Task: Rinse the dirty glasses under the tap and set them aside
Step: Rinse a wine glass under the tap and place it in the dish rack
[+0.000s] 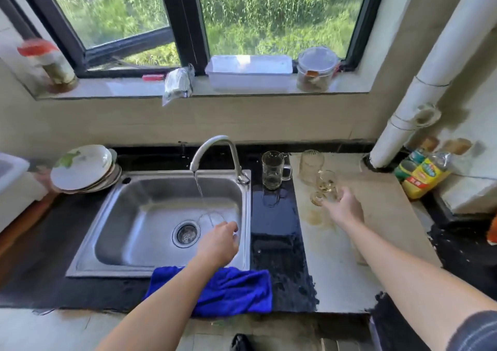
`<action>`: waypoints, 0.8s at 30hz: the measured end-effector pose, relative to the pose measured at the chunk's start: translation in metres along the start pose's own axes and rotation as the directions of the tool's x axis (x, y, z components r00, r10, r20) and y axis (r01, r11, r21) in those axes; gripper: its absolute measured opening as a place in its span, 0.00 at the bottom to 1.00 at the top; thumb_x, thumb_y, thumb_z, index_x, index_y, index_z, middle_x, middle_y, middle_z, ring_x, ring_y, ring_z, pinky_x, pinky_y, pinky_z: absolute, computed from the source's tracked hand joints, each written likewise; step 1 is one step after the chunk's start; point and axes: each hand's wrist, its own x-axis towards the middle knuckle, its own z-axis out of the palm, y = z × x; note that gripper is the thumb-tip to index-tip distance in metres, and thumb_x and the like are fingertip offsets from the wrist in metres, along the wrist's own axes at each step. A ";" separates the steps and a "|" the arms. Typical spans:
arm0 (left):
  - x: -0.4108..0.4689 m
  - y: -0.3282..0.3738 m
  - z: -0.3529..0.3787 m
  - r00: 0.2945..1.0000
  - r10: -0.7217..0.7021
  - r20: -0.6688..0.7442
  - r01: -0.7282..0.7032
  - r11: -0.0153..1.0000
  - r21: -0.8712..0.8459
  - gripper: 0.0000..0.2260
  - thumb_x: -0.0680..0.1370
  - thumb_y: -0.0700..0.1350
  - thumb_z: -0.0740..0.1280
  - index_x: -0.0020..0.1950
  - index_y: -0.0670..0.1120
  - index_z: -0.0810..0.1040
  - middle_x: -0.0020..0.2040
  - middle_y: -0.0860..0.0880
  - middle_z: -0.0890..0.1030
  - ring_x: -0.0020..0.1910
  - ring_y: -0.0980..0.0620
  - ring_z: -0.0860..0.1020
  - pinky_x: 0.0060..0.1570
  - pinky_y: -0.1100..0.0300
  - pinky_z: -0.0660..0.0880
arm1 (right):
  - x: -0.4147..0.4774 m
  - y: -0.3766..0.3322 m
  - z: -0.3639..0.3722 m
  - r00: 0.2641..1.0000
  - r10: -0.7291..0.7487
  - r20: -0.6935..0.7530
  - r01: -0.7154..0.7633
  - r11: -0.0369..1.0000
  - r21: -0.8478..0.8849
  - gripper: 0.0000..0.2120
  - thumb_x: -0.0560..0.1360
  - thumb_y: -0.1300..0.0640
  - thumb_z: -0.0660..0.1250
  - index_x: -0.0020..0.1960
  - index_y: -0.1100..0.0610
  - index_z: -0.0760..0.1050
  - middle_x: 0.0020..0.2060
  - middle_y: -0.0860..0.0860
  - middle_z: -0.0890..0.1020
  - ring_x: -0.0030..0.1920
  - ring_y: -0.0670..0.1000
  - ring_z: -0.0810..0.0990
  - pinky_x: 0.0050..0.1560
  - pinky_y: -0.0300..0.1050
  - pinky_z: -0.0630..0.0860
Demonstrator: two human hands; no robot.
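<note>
Water runs from the curved tap (212,148) into the steel sink (134,216). My left hand (219,243) hovers over the sink's right side, fingers loosely curled, holding nothing. My right hand (343,206) grips a small glass (325,186) with yellowish residue, tilted just above the pale board (349,256) right of the sink. A taller dirty glass (310,166) stands upright behind it on the board. A clear handled mug (274,170) stands on the wet black counter beside the tap base.
Stacked plates (83,169) sit left of the sink. A blue cloth (223,291) hangs over the front counter edge. Yellow bottles (422,173) and a white pipe (419,81) stand at the right. Containers (248,72) and a jar (316,69) line the windowsill.
</note>
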 end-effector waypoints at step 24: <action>0.062 -0.077 0.013 0.891 -0.442 0.104 0.454 0.877 -0.156 0.12 0.78 0.45 0.59 0.59 0.47 0.76 0.56 0.46 0.81 0.55 0.45 0.77 0.47 0.57 0.71 | -0.009 -0.139 0.134 0.746 -0.488 0.453 0.524 0.850 0.052 0.28 0.64 0.38 0.75 0.59 0.48 0.75 0.48 0.43 0.81 0.48 0.46 0.80 0.51 0.46 0.78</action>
